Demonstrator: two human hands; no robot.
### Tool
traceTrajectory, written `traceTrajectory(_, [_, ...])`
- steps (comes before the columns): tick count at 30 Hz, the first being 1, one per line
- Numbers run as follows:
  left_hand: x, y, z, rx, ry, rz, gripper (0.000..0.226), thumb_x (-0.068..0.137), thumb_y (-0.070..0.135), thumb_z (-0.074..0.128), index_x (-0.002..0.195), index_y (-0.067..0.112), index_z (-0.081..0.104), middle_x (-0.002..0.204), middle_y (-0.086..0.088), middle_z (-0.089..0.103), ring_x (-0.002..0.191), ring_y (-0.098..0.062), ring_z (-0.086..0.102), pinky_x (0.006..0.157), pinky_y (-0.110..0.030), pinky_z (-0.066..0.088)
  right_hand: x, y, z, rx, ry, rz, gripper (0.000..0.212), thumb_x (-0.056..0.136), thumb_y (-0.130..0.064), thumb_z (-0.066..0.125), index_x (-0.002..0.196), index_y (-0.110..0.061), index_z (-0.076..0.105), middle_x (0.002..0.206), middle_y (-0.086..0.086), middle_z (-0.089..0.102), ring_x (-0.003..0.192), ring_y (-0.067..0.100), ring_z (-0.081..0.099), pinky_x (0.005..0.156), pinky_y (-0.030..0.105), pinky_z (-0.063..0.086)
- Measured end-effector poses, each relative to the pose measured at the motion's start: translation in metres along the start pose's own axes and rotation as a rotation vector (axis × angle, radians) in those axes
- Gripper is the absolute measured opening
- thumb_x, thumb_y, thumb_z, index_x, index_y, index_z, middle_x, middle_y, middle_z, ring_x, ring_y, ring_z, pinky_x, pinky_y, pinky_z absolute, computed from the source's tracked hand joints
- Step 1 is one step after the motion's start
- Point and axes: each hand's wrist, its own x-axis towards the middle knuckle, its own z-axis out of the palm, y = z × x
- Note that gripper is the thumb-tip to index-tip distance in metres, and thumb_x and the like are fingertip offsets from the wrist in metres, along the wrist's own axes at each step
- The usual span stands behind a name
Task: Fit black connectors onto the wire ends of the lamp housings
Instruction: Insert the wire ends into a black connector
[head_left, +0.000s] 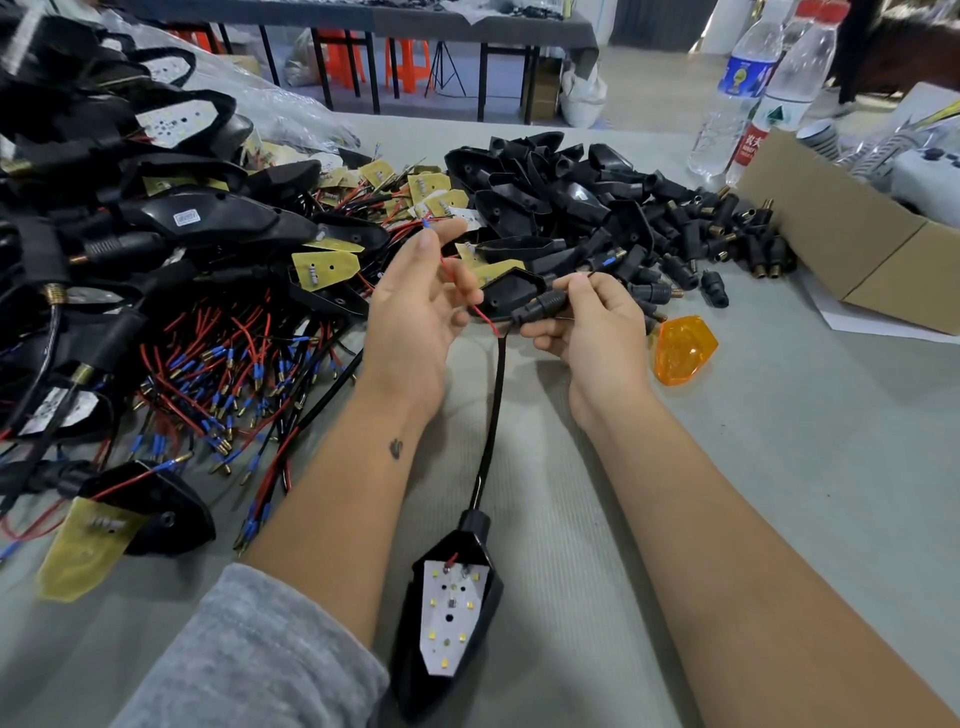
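The left hand (415, 306) pinches a red wire (451, 275) by its blue-tipped end. The right hand (592, 322) grips a black connector (537, 306) lying crosswise. The lamp housing (449, 618) lies at the worktop's (779, 441) near edge, cable end pointing away.

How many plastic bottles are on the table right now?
2, both standing at the far right edge: the blue-label bottle and, just right of it, the red-label bottle. Others may be hidden behind the cardboard box.

Two clear plastic water bottles (753, 83) at upper right, open cardboard box (852, 234) at right edge, orange stools (374, 57) under a dark table (467, 23) at top centre
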Motion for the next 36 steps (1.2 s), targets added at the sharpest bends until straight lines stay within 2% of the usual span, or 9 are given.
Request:
traceTrajectory(3, [0.0,0.0,-0.002,0.128,0.042,0.016,0.028,0.104,0.023,0.038,0.098,0.019,0.065,0.059,0.001,0.058,0.057,-0.01,0.05,0.055,-0.023,0.031,0.001,-0.001,-0.001,0.088,0.018,0.023,0.026,0.106,-0.015,0.035,0.089,-0.013,0.055,0.069,0.004,0.067,0.049,0.012,0.063,0.049,0.021,0.051])
traceTrajectory(9, [0.0,-0.006,-0.002,0.424,0.111,0.036,0.012,0.104,0.015,0.036,0.098,0.015,0.047,0.053,-0.002,0.062,0.045,-0.008,0.054,0.047,-0.012,0.041,0.001,-0.002,-0.003,0.113,0.016,0.031,0.029,0.107,-0.016,0.032,0.089,-0.013,0.054,0.068,0.004,0.066,0.05,0.011,0.063,0.052,0.021,0.053])
traceTrajectory(12, [0.002,-0.009,-0.005,0.502,0.074,0.052,0.014,0.101,0.014,0.045,0.09,0.02,0.051,0.061,0.002,0.063,0.05,-0.008,0.056,0.052,-0.013,0.044,0.001,-0.002,-0.003,0.127,0.008,0.033,0.027,0.106,-0.016,0.033,0.09,-0.013,0.055,0.07,0.005,0.066,0.05,0.012,0.063,0.052,0.022,0.053])
traceTrajectory(16, [0.001,-0.019,-0.004,0.717,-0.025,0.146,0.018,0.092,0.006,0.061,0.083,0.021,0.063,0.074,0.007,0.063,0.068,-0.003,0.058,0.068,-0.02,0.049,0.001,-0.002,-0.004,0.168,0.001,0.03,0.026,0.107,-0.016,0.033,0.091,-0.011,0.054,0.073,0.008,0.065,0.052,0.013,0.064,0.053,0.022,0.052])
traceTrajectory(18, [-0.001,-0.022,-0.003,0.783,-0.06,0.157,0.017,0.09,0.006,0.063,0.083,0.022,0.066,0.076,0.008,0.065,0.07,-0.003,0.058,0.069,-0.016,0.048,0.002,-0.003,-0.004,0.185,0.005,0.033,0.027,0.107,-0.017,0.032,0.09,-0.012,0.053,0.071,0.006,0.065,0.051,0.013,0.064,0.053,0.022,0.051])
traceTrajectory(23, [0.0,-0.024,-0.005,0.833,-0.068,0.142,0.018,0.088,0.009,0.065,0.082,0.026,0.068,0.078,0.003,0.069,0.072,-0.006,0.061,0.067,-0.014,0.045,0.002,-0.003,-0.004,0.205,0.006,0.045,0.028,0.107,-0.018,0.032,0.091,-0.012,0.054,0.071,0.006,0.065,0.052,0.013,0.064,0.054,0.022,0.052])
traceTrajectory(27, [0.001,-0.023,-0.005,0.837,-0.055,0.114,0.012,0.087,0.013,0.068,0.081,0.023,0.072,0.066,0.01,0.064,0.059,0.001,0.052,0.059,-0.015,0.039,0.002,-0.003,-0.005,0.238,0.001,0.056,0.028,0.107,-0.018,0.033,0.092,-0.012,0.055,0.071,0.006,0.066,0.054,0.014,0.065,0.054,0.023,0.052])
traceTrajectory(32, [-0.001,-0.02,-0.004,0.839,-0.038,0.109,0.015,0.087,0.016,0.066,0.076,0.024,0.071,0.051,0.012,0.053,0.05,-0.005,0.041,0.051,-0.021,0.033,0.002,-0.004,-0.005,0.255,-0.029,0.073,0.029,0.107,-0.02,0.033,0.091,-0.012,0.056,0.068,0.003,0.068,0.055,0.015,0.066,0.054,0.023,0.053])
traceTrajectory(36, [-0.002,-0.017,-0.004,0.829,-0.039,0.094,0.015,0.088,0.015,0.066,0.077,0.022,0.072,0.052,0.01,0.054,0.052,-0.008,0.042,0.053,-0.025,0.034,0.001,-0.005,-0.004,0.269,-0.048,0.083,0.027,0.107,-0.02,0.035,0.092,-0.012,0.056,0.067,0.004,0.068,0.055,0.015,0.065,0.054,0.023,0.053])
